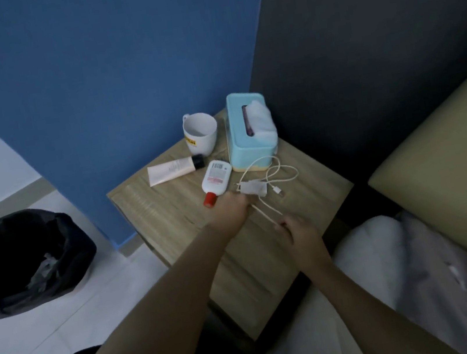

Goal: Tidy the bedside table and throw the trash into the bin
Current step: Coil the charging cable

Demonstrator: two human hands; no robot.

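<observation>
Desk (171,214) sits mid-frame, light wood, wedged in the corner by the blue wall; far left on the floor there's the bin (77,232) with a black liner and some crumpled plastic in it, well apart from the desk; on the desk going across: a pale tube (171,170) lying flat, a white mug (201,133) upright behind it, a white bottle (216,179) with a red cap on its side; left hand (228,211) is curled right beside that cap, gripping the white cable (281,169); teal tissue box (238,136) at the back, charger plug (253,187) in front of it; right hand (299,232) pinches the same cable lower down; bed (374,246) on the right.
</observation>
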